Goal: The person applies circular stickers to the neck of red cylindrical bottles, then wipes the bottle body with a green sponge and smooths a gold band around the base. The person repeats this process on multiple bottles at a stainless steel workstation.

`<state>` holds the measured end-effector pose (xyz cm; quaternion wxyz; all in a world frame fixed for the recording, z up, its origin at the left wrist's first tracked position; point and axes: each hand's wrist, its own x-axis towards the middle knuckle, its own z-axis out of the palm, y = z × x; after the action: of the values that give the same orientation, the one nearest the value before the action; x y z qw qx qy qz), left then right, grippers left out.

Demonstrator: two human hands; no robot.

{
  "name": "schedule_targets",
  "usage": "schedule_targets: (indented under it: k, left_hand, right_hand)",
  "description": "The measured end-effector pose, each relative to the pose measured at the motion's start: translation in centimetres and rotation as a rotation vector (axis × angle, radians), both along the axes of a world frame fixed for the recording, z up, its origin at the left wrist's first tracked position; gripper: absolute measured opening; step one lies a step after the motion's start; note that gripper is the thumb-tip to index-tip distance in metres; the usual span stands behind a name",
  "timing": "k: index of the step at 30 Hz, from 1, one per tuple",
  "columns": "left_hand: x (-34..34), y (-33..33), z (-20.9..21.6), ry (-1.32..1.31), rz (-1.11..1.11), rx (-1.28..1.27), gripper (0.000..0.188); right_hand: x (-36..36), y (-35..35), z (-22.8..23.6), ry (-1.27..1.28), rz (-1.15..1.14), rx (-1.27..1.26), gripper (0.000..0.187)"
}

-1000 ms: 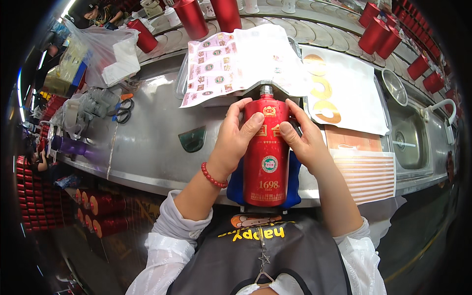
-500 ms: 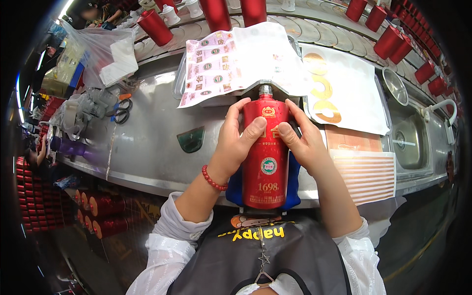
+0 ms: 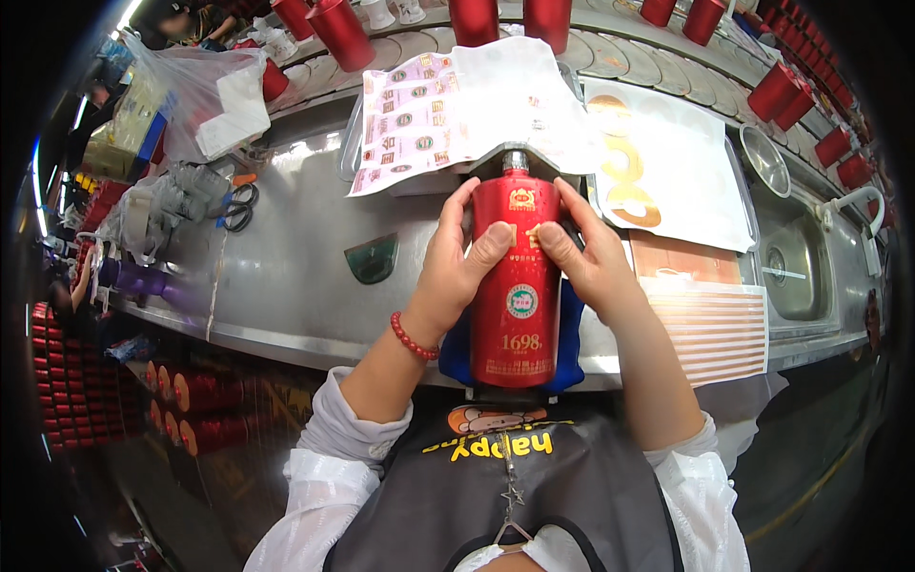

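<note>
A red bottle [image 3: 518,276] with gold and white print and a clear-topped neck lies on a blue cloth [image 3: 570,329], its neck pointing away from me. My left hand [image 3: 462,262] wraps its left side, thumb pressed on the front. On the opposite side my right hand [image 3: 588,259] holds it the same way, the two thumbs almost level over the gold print. Just beyond the neck, a pink-and-white label sheet [image 3: 410,119] is spread out. Left of the bottle lies a dark green flat piece [image 3: 370,259] with a curved edge.
Further right are a sheet with gold stickers [image 3: 667,162], a striped sticker sheet [image 3: 710,329], a metal bowl [image 3: 765,162] and a sink [image 3: 796,276]. Scissors [image 3: 238,208] and a plastic bag [image 3: 205,105] lie left. Red bottles [image 3: 474,21] stand on a conveyor [image 3: 405,48] behind.
The bottle's lower end has shifted slightly away from me, with both hands still around it. Along the conveyor, the red bottles have travelled to the right.
</note>
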<state>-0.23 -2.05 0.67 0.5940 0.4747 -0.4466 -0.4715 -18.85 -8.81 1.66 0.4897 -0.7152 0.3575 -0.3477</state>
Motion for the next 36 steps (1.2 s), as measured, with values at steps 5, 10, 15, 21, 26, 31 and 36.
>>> schedule_targets:
  k: [5, 10, 15, 21, 26, 31, 36]
  left_hand:
    - [0.3, 2.4, -0.1, -0.163, -0.053, -0.103, 0.105]
    - [0.5, 5.5, -0.4, -0.352, -0.157, -0.05, 0.126]
    - [1.2, 5.7, -0.1, -0.419, -0.222, -0.03, 0.13]
    - [1.5, 5.7, 0.1, -0.436, -0.265, -0.018, 0.134]
    - [1.6, 6.0, -0.2, -0.475, -0.289, -0.032, 0.136]
    - [1.4, 6.3, -1.0, -0.512, -0.194, -0.109, 0.129]
    - [0.1, 8.7, 2.5, -1.128, -0.231, -0.598, 0.081]
  right_hand:
    - [-2.9, 1.3, 0.5, -0.001, 0.152, 0.049, 0.093]
    - [-4.5, 4.2, 0.1, 0.105, 0.259, -0.068, 0.102]
    - [-4.6, 4.6, 0.2, 0.182, 0.256, -0.069, 0.116]
    - [-4.7, 4.5, 0.1, 0.22, 0.268, -0.094, 0.122]
    - [-4.7, 4.5, 0.1, 0.222, 0.282, -0.095, 0.123]
    - [-4.8, 4.4, -0.2, 0.196, 0.285, -0.083, 0.122]
    - [-4.9, 4.4, -0.4, 0.169, 0.295, -0.194, 0.119]
